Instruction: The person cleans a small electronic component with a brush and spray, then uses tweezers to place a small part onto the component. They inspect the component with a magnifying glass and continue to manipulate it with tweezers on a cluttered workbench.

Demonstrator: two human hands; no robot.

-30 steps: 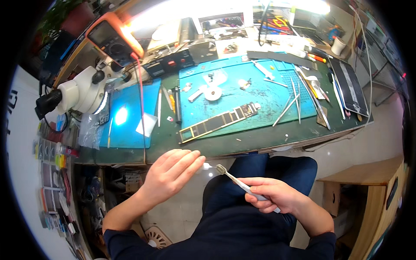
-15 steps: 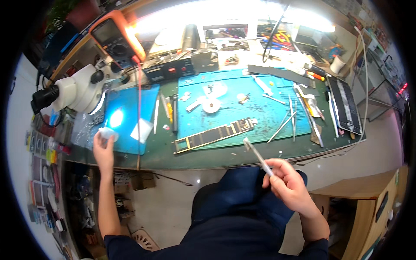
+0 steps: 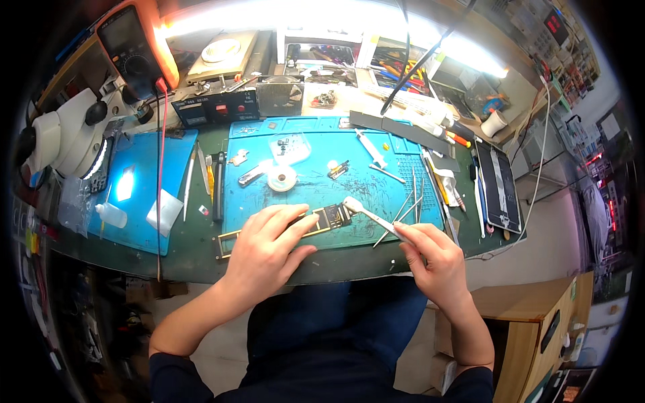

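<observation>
A long, narrow board (image 3: 330,218) with gold edges and a dark, component-covered end lies near the front edge of the blue work mat (image 3: 302,144). My left hand (image 3: 265,248) is spread over its middle, fingers apart and hiding part of it; whether they press on it I cannot tell. Pinched in my right hand (image 3: 437,260) is a toothbrush (image 3: 376,218). Its white head is at the board's right end, apparently touching it. On the left blue mat (image 3: 151,161), a small translucent bottle (image 3: 112,215) rests beside a white cloth or paper (image 3: 164,213).
A solder-like reel (image 3: 281,178), syringe (image 3: 371,149) and thin tools (image 3: 415,195) lie on the mat. A microscope (image 3: 74,138) and orange multimeter (image 3: 138,50) stand at left, with a red lead (image 3: 163,134) hanging in front. A dark tablet-like panel (image 3: 497,185) lies at right.
My left hand has let go of the bottle and moved right, over the board. My right hand has brought the toothbrush forward to the board's end. The view has shifted to the right.
</observation>
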